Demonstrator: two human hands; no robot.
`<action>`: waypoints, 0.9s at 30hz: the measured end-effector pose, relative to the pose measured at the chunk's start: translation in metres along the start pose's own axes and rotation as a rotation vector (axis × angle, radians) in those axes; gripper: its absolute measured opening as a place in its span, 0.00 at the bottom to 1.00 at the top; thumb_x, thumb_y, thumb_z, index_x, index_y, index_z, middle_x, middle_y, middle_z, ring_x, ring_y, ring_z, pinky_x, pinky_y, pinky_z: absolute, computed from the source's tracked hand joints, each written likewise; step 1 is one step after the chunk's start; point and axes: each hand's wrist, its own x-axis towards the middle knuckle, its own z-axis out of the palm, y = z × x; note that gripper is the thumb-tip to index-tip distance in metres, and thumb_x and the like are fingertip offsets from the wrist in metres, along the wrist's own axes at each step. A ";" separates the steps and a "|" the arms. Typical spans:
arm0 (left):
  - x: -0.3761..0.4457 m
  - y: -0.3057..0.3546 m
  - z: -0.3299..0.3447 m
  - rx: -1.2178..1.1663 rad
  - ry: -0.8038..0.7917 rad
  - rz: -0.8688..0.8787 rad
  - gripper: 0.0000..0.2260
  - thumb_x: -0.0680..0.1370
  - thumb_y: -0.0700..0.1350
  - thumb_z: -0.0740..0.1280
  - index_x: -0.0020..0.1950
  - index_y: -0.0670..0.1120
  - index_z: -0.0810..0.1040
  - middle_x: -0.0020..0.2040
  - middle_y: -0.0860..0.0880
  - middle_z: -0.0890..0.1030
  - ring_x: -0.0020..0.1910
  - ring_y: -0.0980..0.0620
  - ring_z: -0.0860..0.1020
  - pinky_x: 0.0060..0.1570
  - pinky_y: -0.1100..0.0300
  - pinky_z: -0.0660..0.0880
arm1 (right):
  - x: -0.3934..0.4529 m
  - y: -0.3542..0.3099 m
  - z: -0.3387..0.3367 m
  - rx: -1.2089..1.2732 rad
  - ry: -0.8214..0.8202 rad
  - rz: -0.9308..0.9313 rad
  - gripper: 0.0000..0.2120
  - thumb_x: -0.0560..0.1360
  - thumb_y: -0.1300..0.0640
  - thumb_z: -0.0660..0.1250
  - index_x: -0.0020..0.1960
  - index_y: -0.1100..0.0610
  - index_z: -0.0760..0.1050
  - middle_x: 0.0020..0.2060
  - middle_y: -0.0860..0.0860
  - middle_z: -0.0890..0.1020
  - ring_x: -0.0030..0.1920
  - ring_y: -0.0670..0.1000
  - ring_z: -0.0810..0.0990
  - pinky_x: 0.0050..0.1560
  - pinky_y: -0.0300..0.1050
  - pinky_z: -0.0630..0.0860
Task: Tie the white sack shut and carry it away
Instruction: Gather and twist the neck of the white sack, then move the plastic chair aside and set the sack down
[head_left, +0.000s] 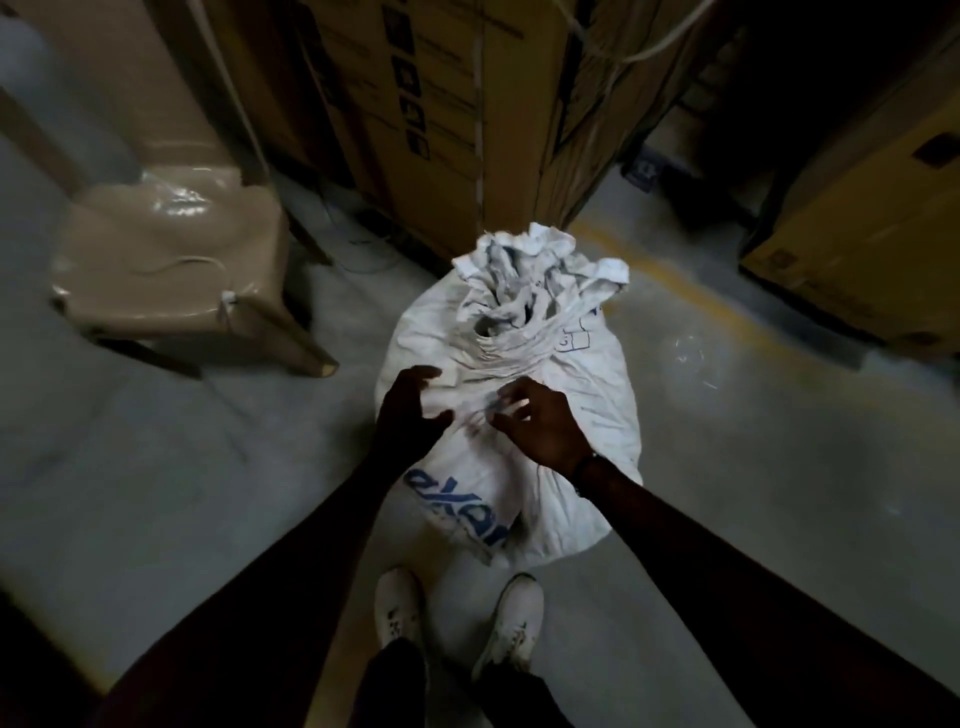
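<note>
A full white sack (582, 405) with blue lettering stands on the grey floor right in front of my feet. Its neck (506, 343) is gathered and wound tight, and the ruffled mouth fans out above it. My left hand (408, 415) hovers just below the neck on the left, fingers spread and curved, holding nothing. My right hand (540, 423) is beside it on the sack's upper face, fingers apart, fingertips at the cloth. Whether a cord binds the neck is too dim to tell.
A beige plastic chair (171, 260) stands to the left with a thin white cord on its seat. Tall cardboard boxes (447, 119) rise close behind the sack, and another carton (857, 228) is at the right. A yellow floor line (691, 291) runs behind the sack.
</note>
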 end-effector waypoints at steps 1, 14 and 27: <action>-0.011 0.005 -0.019 -0.014 0.019 -0.026 0.23 0.70 0.35 0.80 0.62 0.35 0.79 0.60 0.38 0.81 0.56 0.38 0.81 0.56 0.58 0.76 | -0.008 -0.016 -0.002 -0.010 -0.039 0.008 0.17 0.73 0.64 0.80 0.57 0.70 0.79 0.51 0.62 0.85 0.45 0.55 0.80 0.57 0.56 0.79; -0.132 0.085 -0.246 -0.020 0.206 -0.112 0.08 0.72 0.24 0.70 0.49 0.32 0.82 0.51 0.36 0.84 0.42 0.46 0.82 0.40 0.75 0.73 | -0.097 -0.223 -0.007 -0.323 -0.403 -0.252 0.11 0.76 0.60 0.78 0.54 0.66 0.82 0.56 0.62 0.86 0.59 0.59 0.84 0.60 0.47 0.76; -0.065 0.010 -0.385 -0.030 0.263 -0.335 0.15 0.76 0.30 0.70 0.63 0.31 0.78 0.61 0.33 0.80 0.55 0.35 0.81 0.57 0.43 0.78 | 0.007 -0.377 0.087 -0.529 -0.474 -0.334 0.18 0.77 0.57 0.77 0.62 0.65 0.80 0.61 0.61 0.84 0.61 0.61 0.83 0.64 0.53 0.77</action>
